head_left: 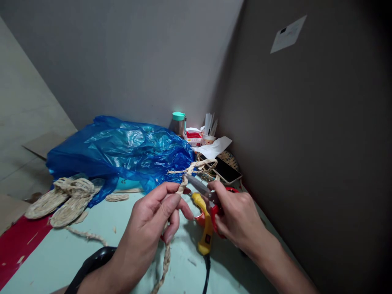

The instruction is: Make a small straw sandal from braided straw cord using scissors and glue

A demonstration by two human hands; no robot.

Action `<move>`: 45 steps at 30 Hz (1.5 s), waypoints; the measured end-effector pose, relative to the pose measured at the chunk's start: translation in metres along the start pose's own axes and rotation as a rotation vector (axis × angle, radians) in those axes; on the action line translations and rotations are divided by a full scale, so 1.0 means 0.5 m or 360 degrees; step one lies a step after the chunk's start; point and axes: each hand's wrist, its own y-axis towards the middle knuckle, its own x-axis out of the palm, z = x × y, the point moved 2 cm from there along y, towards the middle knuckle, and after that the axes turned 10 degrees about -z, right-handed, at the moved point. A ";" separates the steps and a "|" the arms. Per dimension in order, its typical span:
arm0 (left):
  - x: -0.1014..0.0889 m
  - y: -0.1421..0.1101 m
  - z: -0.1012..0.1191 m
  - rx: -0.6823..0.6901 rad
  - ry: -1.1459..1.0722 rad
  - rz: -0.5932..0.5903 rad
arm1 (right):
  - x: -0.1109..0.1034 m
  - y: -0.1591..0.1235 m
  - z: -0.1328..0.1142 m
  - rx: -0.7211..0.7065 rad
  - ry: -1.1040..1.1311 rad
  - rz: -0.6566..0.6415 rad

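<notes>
My left hand pinches a braided straw cord between thumb and fingers. The cord hangs below the hand, and its upper end bends over to the right in a loop with loose strands. Wrapped around red-handled scissors, my right hand is closed on the grips. The blades of the scissors point left, their tips at the cord just above my left fingers; whether they touch it I cannot tell. Beneath the scissors lies a yellow corded tool with a dark switch, its front partly hidden.
A large blue plastic bag covers the table's back left. Woven straw sandals lie at the left. Along the back stand a green-lidded bottle, a tissue pack and a cup. A phone lies near the right wall.
</notes>
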 end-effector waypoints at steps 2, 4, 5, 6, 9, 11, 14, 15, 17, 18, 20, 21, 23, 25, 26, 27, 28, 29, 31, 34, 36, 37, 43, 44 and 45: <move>-0.003 0.003 0.000 0.0014 0.0101 0.0145 | -0.010 0.001 0.003 0.0099 0.0140 -0.0026; -0.006 0.003 -0.001 0.0031 0.0215 0.0300 | -0.018 0.002 0.000 0.0158 0.0198 -0.0055; -0.007 0.003 -0.002 0.0060 0.0290 0.0361 | -0.020 0.002 -0.003 0.0163 0.0200 -0.0084; -0.008 0.002 -0.001 0.0106 0.0378 0.0408 | -0.021 0.003 -0.007 0.0160 0.0192 -0.0120; -0.006 -0.001 0.002 0.0305 0.0647 0.0479 | -0.014 0.004 -0.016 0.0174 0.0143 -0.0234; -0.004 -0.001 0.003 0.0405 0.0760 0.0498 | -0.008 0.005 -0.018 0.0184 0.0078 -0.0250; -0.002 -0.003 0.004 0.0487 0.0878 0.0526 | -0.003 0.006 -0.013 0.0152 -0.0082 -0.0200; -0.001 -0.004 0.005 0.0511 0.0905 0.0534 | -0.002 0.006 -0.011 0.0139 -0.0143 -0.0174; 0.001 -0.006 0.007 0.0534 0.0926 0.0510 | 0.000 0.005 -0.007 0.0124 -0.0258 -0.0118; 0.003 -0.007 0.008 0.0529 0.0918 0.0485 | 0.001 0.004 -0.005 0.0122 -0.0310 -0.0092; 0.005 -0.009 0.012 0.0502 0.0884 0.0444 | 0.004 0.001 -0.003 0.0101 -0.0389 -0.0046; 0.005 -0.011 0.013 0.0480 0.0867 0.0435 | 0.005 0.000 -0.003 0.0081 -0.0419 -0.0022; 0.004 -0.013 0.015 0.0447 0.0837 0.0425 | 0.007 -0.001 -0.004 0.0038 -0.0473 0.0043; 0.002 -0.013 0.012 0.0393 0.0786 0.0398 | 0.006 -0.002 -0.007 0.0015 -0.0516 0.0110; 0.001 -0.012 0.009 0.0349 0.0738 0.0382 | 0.005 -0.002 -0.008 0.0017 -0.0528 0.0136; 0.000 -0.011 0.006 0.0299 0.0669 0.0374 | 0.004 -0.001 -0.009 0.0019 -0.0530 0.0151; 0.000 -0.010 0.002 0.0247 0.0583 0.0364 | 0.002 -0.001 -0.010 0.0021 -0.0523 0.0158; -0.001 -0.008 -0.002 0.0200 0.0495 0.0358 | 0.002 0.000 -0.011 0.0021 -0.0512 0.0157; -0.001 -0.005 -0.007 0.0144 0.0363 0.0344 | 0.001 0.001 -0.012 0.0012 -0.0491 0.0152; -0.001 -0.002 -0.010 0.0145 0.0321 0.0331 | 0.003 0.000 -0.010 -0.0006 -0.0460 0.0136; -0.003 -0.001 -0.011 0.0179 0.0328 0.0318 | 0.005 -0.002 -0.007 -0.0020 -0.0453 0.0129; -0.005 0.000 -0.010 0.0194 0.0331 0.0305 | 0.005 -0.003 -0.006 -0.0028 -0.0440 0.0132; -0.010 0.001 -0.007 0.0197 0.0316 0.0171 | -0.014 0.003 0.016 0.0362 0.1040 0.0139; -0.009 0.000 -0.008 0.0181 0.0313 0.0139 | -0.016 0.006 0.017 0.0463 0.1396 0.0122; -0.008 -0.001 -0.009 0.0161 0.0311 0.0100 | -0.017 0.008 0.017 0.0541 0.1722 0.0102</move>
